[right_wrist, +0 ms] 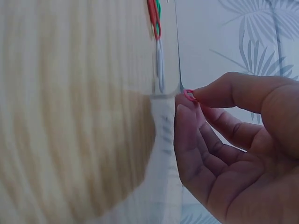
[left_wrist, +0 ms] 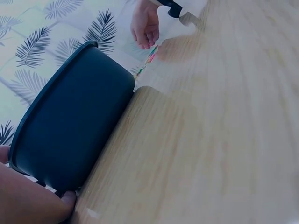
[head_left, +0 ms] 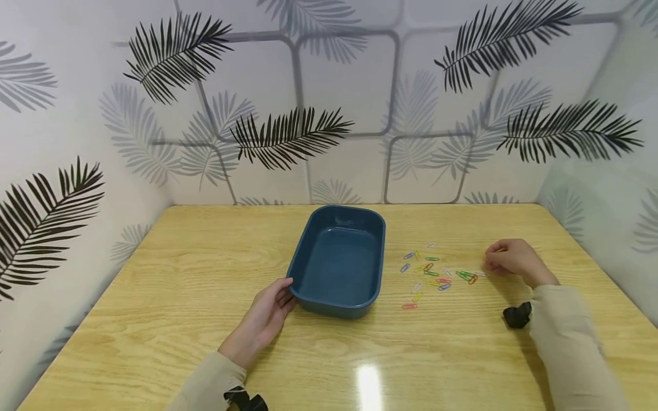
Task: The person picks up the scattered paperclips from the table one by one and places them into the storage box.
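A dark blue rectangular plastic bin (head_left: 341,268) stands on the wooden table. My left hand (head_left: 267,314) grips its near left corner, the thumb on the rim and the fingers low against the outside. To the right of the bin, my right hand (head_left: 516,262) is raised a little over the table, beside scattered colored paper clips. Between thumb and fingertips it pinches a pink paper clip (right_wrist: 189,94), partly hidden by the fingers. In the right wrist view, a white paper clip (right_wrist: 160,65) and a red paper clip (right_wrist: 153,17) lie near the hand.
Several paper clips in green, yellow, blue, white and pink lie loose between bin and right hand, among them a pink one (head_left: 409,306) at the near side. A patterned wall covering (head_left: 339,171) rises behind the table (head_left: 205,274). Black straps sit on both sleeves.
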Action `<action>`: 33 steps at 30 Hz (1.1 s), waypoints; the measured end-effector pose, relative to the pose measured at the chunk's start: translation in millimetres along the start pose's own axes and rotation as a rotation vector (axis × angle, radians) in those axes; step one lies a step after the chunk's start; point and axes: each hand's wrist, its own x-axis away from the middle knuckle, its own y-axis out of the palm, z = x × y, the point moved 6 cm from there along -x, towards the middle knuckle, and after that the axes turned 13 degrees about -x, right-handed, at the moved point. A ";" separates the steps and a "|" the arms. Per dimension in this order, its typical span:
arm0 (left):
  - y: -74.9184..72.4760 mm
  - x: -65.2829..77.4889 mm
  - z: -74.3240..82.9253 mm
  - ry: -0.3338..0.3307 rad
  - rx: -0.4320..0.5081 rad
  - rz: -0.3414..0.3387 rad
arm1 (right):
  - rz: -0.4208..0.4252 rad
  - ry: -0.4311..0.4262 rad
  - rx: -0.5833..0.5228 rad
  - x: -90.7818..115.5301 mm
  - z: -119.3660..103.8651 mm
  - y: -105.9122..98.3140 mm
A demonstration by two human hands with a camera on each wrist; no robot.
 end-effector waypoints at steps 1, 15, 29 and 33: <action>-0.1 0.1 -0.1 0.000 -0.001 -0.003 | 0.002 -0.010 0.008 -0.7 -1.9 2.5; -0.4 -1.0 -1.5 -0.003 0.000 -0.011 | -0.018 -0.103 -0.011 0.5 -37.6 40.7; 0.6 0.9 -1.0 -0.011 -0.001 -0.015 | -0.109 -0.181 -0.136 8.5 -80.2 98.6; 2.0 1.2 -0.7 -0.007 -0.001 -0.039 | -0.103 -0.190 -0.153 8.4 -86.4 106.7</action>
